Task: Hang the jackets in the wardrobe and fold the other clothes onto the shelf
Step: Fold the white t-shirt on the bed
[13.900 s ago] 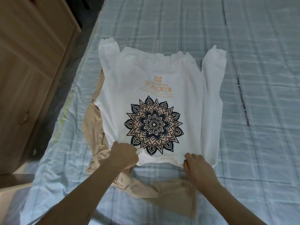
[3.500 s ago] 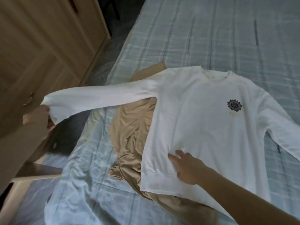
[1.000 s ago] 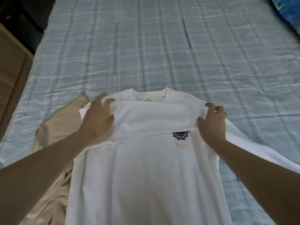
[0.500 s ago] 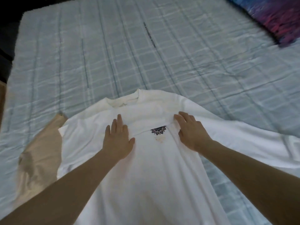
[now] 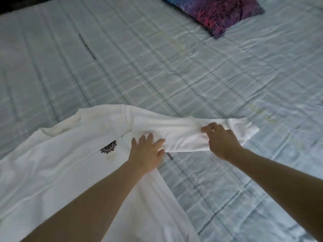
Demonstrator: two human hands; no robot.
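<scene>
A white long-sleeved sweatshirt (image 5: 66, 165) lies front up on the bed, its collar toward the far left and a small dark mandala print on the chest. Its right-hand sleeve (image 5: 185, 135) stretches out to the right across the sheet. My left hand (image 5: 147, 153) presses flat with spread fingers on the cloth near the armpit. My right hand (image 5: 222, 140) grips the sleeve near its cuff, fingers curled into the fabric.
The bed (image 5: 157, 67) is covered with a pale blue checked sheet with creases. A purple and blue pillow (image 5: 216, 11) lies at the far right corner. A dark strip shows beyond the bed's far left edge.
The view has swung right. Both hands left the chest area; my right hand moved out along the sleeve and took hold near the cuff, my left hand slid to the armpit.
</scene>
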